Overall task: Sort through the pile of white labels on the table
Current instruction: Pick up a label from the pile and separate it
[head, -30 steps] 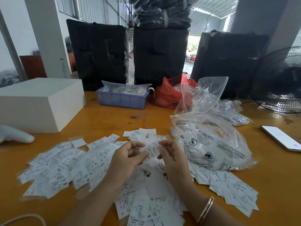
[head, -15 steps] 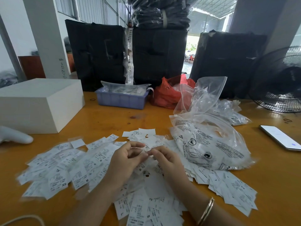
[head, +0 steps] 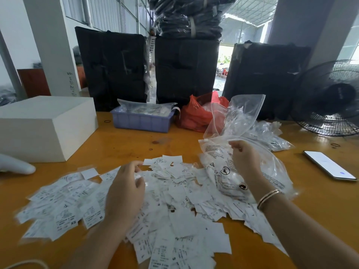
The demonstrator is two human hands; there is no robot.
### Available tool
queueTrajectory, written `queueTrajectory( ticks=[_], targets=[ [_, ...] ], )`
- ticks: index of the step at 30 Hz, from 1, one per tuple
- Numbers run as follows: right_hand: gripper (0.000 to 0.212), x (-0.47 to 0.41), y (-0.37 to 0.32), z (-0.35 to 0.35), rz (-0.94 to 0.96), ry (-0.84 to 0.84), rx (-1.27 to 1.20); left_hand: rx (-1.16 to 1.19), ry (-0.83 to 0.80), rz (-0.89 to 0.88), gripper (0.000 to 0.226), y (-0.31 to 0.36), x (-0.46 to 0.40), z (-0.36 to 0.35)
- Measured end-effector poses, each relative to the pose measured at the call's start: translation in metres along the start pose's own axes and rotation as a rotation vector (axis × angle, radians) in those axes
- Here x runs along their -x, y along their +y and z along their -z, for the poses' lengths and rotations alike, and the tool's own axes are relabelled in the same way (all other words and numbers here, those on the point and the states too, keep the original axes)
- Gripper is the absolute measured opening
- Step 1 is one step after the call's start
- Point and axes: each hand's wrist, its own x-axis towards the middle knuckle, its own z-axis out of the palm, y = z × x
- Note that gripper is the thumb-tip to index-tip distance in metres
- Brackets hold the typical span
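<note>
Labels: white labels [head: 174, 206] lie in one loose pile across the near middle of the tabletop [head: 120, 144], too many and too overlapped to count; size letters such as XS, M, S and L show on a few.
Left hand: one left hand [head: 126, 193] rests over the pile's left-centre, fingers curled; its grip seems to pinch a small white label at the fingertips, though blur hides the detail.
Right hand: one right hand [head: 244, 160] is raised above the printed plastic bag [head: 223, 171], fingers curled in a clenched grip; whether anything is pinched I cannot tell. One bracelet [head: 269, 198] sits on its wrist.
Change: half a second ago both hands met over the pile's centre; now the right has lifted away to the right, over the bag, and the left has stayed low on the labels.
Around: one white box [head: 44, 127] at left, one blue tray [head: 143, 121], one red bag [head: 196, 115], one phone [head: 330, 165] at right, one fan [head: 334, 100], three black bales [head: 186, 70] behind.
</note>
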Motion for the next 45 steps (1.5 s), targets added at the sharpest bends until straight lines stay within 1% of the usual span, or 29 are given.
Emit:
queueTrajectory(
  ticks=[1, 2, 4, 5, 6, 7, 8, 10, 12, 14, 17, 19, 22, 23, 25, 27, 28, 30, 32, 34, 35, 37, 39, 41, 44, 45],
  targets=[
    [0.035, -0.009, 0.009, 0.002, -0.024, -0.046, 0.142, -0.096, -0.003, -0.004, 0.040, -0.002, -0.001, 0.001],
    [0.031, -0.016, 0.018, 0.003, -0.031, -0.131, 0.312, -0.201, 0.002, -0.026, 0.042, -0.003, -0.002, 0.001],
    [0.018, -0.023, 0.029, 0.002, -0.005, -0.328, 0.631, -0.336, 0.018, -0.103, 0.043, -0.004, -0.001, 0.000],
    [0.024, -0.023, 0.031, 0.001, -0.001, -0.390, 0.716, -0.356, 0.024, -0.149, 0.042, -0.003, -0.001, -0.001],
    [0.031, -0.023, 0.033, -0.001, -0.002, -0.411, 0.750, -0.361, 0.029, -0.195, 0.041, -0.003, 0.000, -0.002],
    [0.032, -0.023, 0.033, -0.003, -0.010, -0.401, 0.748, -0.354, 0.025, -0.238, 0.039, -0.002, 0.001, -0.004],
    [0.029, -0.023, 0.033, -0.004, -0.015, -0.366, 0.716, -0.335, 0.013, -0.276, 0.038, 0.000, 0.003, -0.007],
    [0.020, -0.020, 0.030, -0.005, -0.038, -0.280, 0.605, -0.277, -0.014, -0.330, 0.035, 0.003, 0.007, -0.010],
    [0.018, -0.019, 0.030, -0.004, -0.049, -0.198, 0.504, -0.239, -0.028, -0.356, 0.032, 0.005, 0.010, -0.012],
    [0.024, -0.020, 0.032, -0.002, -0.057, -0.166, 0.496, -0.221, -0.047, -0.356, 0.029, 0.006, 0.011, -0.013],
    [0.038, -0.020, 0.037, 0.001, -0.053, -0.168, 0.573, -0.190, -0.083, -0.349, 0.022, 0.006, 0.011, -0.014],
    [0.043, -0.017, 0.038, 0.004, 0.004, -0.100, 0.617, -0.176, -0.092, -0.346, 0.021, 0.005, 0.011, -0.013],
    [0.041, -0.011, 0.032, 0.010, 0.129, 0.037, 0.632, -0.151, -0.091, -0.345, 0.021, 0.005, 0.011, -0.013],
    [0.039, -0.009, 0.027, 0.011, 0.169, 0.070, 0.583, -0.139, -0.085, -0.344, 0.022, 0.006, 0.011, -0.013],
    [0.032, -0.002, 0.012, 0.011, 0.234, 0.091, 0.398, -0.111, -0.066, -0.350, 0.025, 0.006, 0.012, -0.014],
    [0.021, 0.014, -0.009, 0.008, 0.329, 0.030, 0.185, -0.053, -0.045, -0.346, 0.026, 0.007, 0.012, -0.014],
    [0.016, 0.025, -0.019, 0.004, 0.366, -0.038, 0.089, -0.015, -0.040, -0.339, 0.027, 0.008, 0.012, -0.013],
    [0.015, 0.052, -0.034, -0.006, 0.365, -0.238, -0.075, 0.067, -0.043, -0.337, 0.028, 0.009, 0.013, -0.011],
    [0.017, 0.076, -0.041, -0.019, 0.333, -0.448, -0.141, 0.152, -0.086, -0.343, 0.035, 0.010, 0.015, -0.010],
    [0.020, 0.094, -0.044, -0.031, 0.359, -0.578, -0.145, 0.224, -0.164, -0.355, 0.045, 0.012, 0.017, -0.008],
    [0.022, 0.099, -0.045, -0.036, 0.371, -0.605, -0.153, 0.238, -0.204, -0.354, 0.047, 0.012, 0.017, -0.008],
    [0.023, 0.104, -0.045, -0.042, 0.351, -0.605, -0.172, 0.237, -0.260, -0.323, 0.049, 0.012, 0.017, -0.010],
    [0.024, 0.105, -0.043, -0.045, 0.307, -0.597, -0.180, 0.262, -0.281, -0.262, 0.039, 0.012, 0.017, -0.010],
    [0.026, 0.106, -0.040, -0.047, 0.271, -0.598, -0.174, 0.347, -0.297, -0.195, 0.030, 0.011, 0.015, -0.010],
    [0.018, 0.106, -0.036, -0.048, 0.324, -0.574, -0.075, 0.463, -0.343, -0.105, 0.046, 0.010, 0.013, -0.009],
    [0.017, 0.105, -0.034, -0.049, 0.348, -0.569, -0.045, 0.449, -0.352, -0.086, 0.044, 0.010, 0.013, -0.009]
  ],
)
